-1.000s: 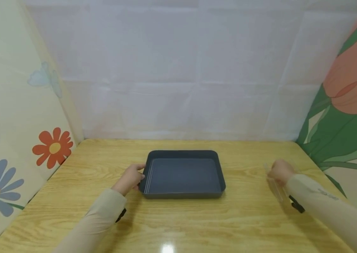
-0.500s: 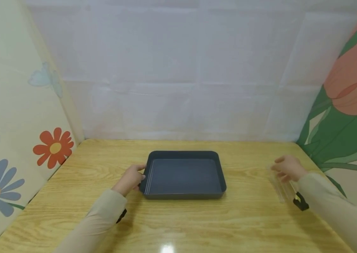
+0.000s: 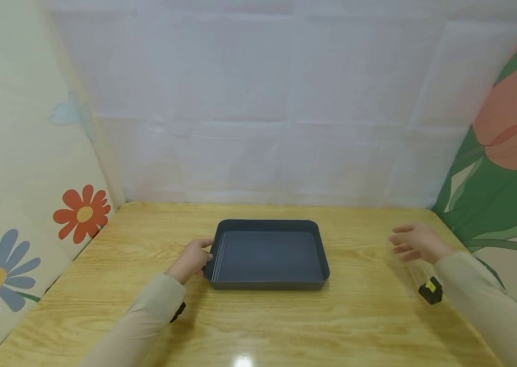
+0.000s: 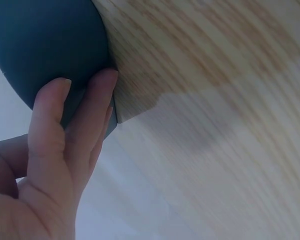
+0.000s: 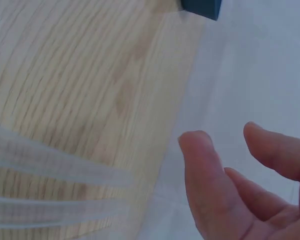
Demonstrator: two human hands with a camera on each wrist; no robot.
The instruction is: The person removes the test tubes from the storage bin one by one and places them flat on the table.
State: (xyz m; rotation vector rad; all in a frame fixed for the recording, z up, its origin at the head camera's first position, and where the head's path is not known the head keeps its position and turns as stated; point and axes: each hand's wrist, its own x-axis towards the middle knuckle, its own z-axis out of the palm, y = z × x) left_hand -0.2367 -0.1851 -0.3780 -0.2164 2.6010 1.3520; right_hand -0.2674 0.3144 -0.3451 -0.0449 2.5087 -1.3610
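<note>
A dark grey rectangular baking pan [image 3: 267, 255] lies on the table with its inside facing up. My left hand [image 3: 190, 261] grips the pan's left side. In the left wrist view, the fingers [image 4: 87, 112] lie flat along the outer wall of the pan [image 4: 50, 45], and the thumb is partly hidden. Over on the right, my right hand [image 3: 418, 242] is raised above the table, fingers spread and holding nothing. Beneath and left of it, clear plastic strips [image 3: 407, 280] lie on the wood. The right wrist view shows these translucent strips [image 5: 55, 162] apart from the fingers [image 5: 205, 180].
A wood-grain table [image 3: 286, 326] spans the view, backed by a white sheet [image 3: 263, 102]. Flower-printed panels stand at the left [image 3: 15, 178] and right [image 3: 510, 193]. A black wrist camera [image 3: 430, 290] hangs under the right sleeve.
My right hand has let go of the clear strips, opened its fingers and drawn slightly up and to the right. The left hand keeps its hold on the pan, which stays in place.
</note>
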